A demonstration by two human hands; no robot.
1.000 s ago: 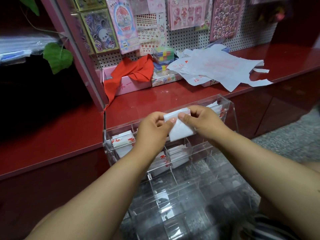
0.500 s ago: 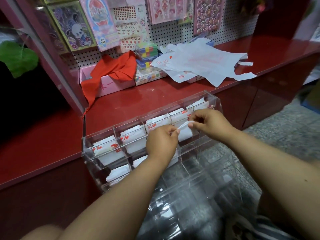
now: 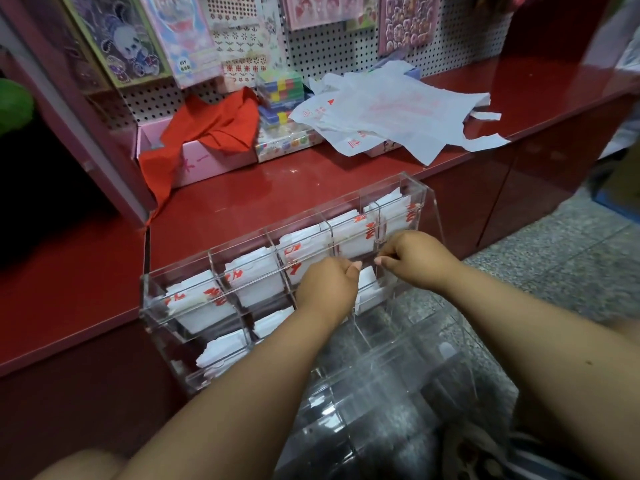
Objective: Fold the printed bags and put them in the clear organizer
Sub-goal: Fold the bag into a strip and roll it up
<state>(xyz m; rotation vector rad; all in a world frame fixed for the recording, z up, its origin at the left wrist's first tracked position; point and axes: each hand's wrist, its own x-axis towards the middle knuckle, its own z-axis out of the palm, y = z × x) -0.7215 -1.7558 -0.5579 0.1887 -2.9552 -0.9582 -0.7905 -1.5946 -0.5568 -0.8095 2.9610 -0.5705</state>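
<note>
Leftmost, the clear acrylic compartmented organizer (image 3: 180,303) leans against the red counter (image 3: 242,202); both the left hand (image 3: 329,285) and right hand (image 3: 414,259) pinch a folded white printed bag (image 3: 367,284) into its second row.

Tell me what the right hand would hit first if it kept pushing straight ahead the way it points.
Probably the folded bags standing in the back row of the clear organizer, directly beyond the right hand. A clear divider may come first; depth is hard to judge.
</note>
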